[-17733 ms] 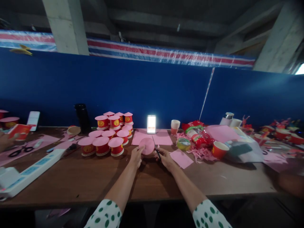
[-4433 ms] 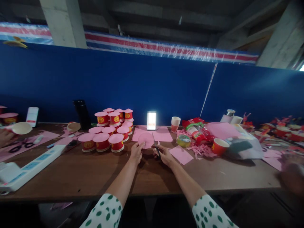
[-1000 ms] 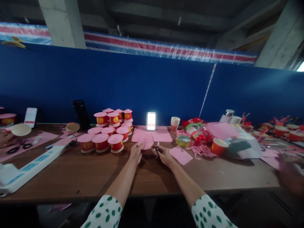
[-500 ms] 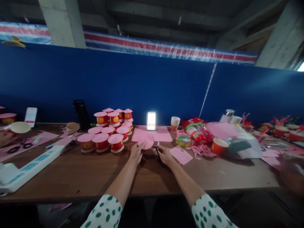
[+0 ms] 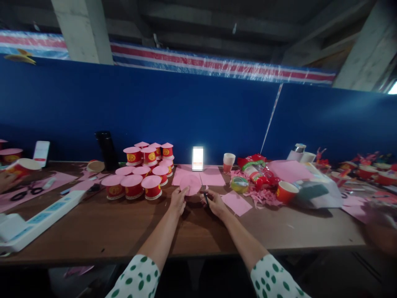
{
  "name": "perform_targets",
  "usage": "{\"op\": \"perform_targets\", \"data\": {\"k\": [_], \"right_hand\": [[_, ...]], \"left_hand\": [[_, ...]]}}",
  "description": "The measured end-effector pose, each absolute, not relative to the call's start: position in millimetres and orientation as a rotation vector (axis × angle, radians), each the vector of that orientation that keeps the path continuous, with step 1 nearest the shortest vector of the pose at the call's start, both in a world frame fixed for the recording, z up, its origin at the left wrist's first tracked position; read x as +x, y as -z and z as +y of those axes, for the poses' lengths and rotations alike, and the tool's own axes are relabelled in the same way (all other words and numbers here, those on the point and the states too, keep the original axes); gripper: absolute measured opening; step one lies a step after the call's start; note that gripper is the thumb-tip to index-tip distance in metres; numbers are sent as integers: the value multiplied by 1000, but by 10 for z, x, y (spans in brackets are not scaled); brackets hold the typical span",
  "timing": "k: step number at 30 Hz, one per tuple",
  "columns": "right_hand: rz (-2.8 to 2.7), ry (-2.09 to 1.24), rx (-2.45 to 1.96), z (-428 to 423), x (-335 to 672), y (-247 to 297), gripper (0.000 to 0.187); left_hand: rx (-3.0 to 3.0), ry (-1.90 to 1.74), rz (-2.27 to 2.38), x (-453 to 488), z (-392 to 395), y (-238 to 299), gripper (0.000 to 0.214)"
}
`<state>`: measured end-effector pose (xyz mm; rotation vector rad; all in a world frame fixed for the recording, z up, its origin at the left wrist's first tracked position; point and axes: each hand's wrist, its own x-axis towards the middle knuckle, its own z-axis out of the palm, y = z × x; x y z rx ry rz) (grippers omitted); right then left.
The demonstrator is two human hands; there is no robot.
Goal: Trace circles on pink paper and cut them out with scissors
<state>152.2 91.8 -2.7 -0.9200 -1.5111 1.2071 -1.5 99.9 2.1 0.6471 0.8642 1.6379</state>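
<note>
My left hand (image 5: 179,200) pinches the lower left edge of a round pink paper disc (image 5: 190,184), thumb on top. Dark-handled scissors (image 5: 204,195) are gripped in my right hand (image 5: 214,202), the thin blades pointing up and away beside the disc's right edge. Behind the disc lies a larger pink paper sheet (image 5: 214,174) with a bright phone (image 5: 197,159) standing at its back. To the right of my right hand is a smaller pink paper piece (image 5: 237,203), flat on the wooden table (image 5: 214,236).
Red paper cups with pink paper tops (image 5: 151,187) are grouped at left, before a black bottle (image 5: 106,150). A white power strip (image 5: 46,221) lies further left. Right are a paper cup (image 5: 228,162), tape (image 5: 240,184), pink shreds and a red cup (image 5: 286,191). Co-worker's hand (image 5: 8,181) far left.
My hands, the disc and the scissors have barely moved. At far left, the co-worker's hand has tilted a red cup so its side shows more.
</note>
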Motion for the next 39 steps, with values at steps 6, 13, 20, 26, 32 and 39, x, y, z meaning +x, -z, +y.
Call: {"op": "perform_targets", "data": {"k": [6, 13, 20, 26, 32, 39], "right_hand": [[-1549, -1190, -907, 962, 1527, 99, 40], [-1533, -1194, -887, 972, 1519, 105, 38], [-1581, -1159, -926, 973, 1545, 96, 33], [-1572, -1152, -985, 968, 1549, 84, 34], [-1516, -1124, -994, 993, 1542, 73, 38], [-1498, -1100, -996, 978, 1528, 49, 37]], "left_hand": [[656, -1630, 879, -8, 991, -40, 34], [686, -1618, 900, -8, 993, -23, 33], [720, -1615, 852, -23, 1012, 12, 34], [720, -1608, 843, -31, 1031, 43, 34], [683, -1608, 863, -15, 1009, 5, 25], [709, -1591, 904, -13, 1022, 19, 27]]}}
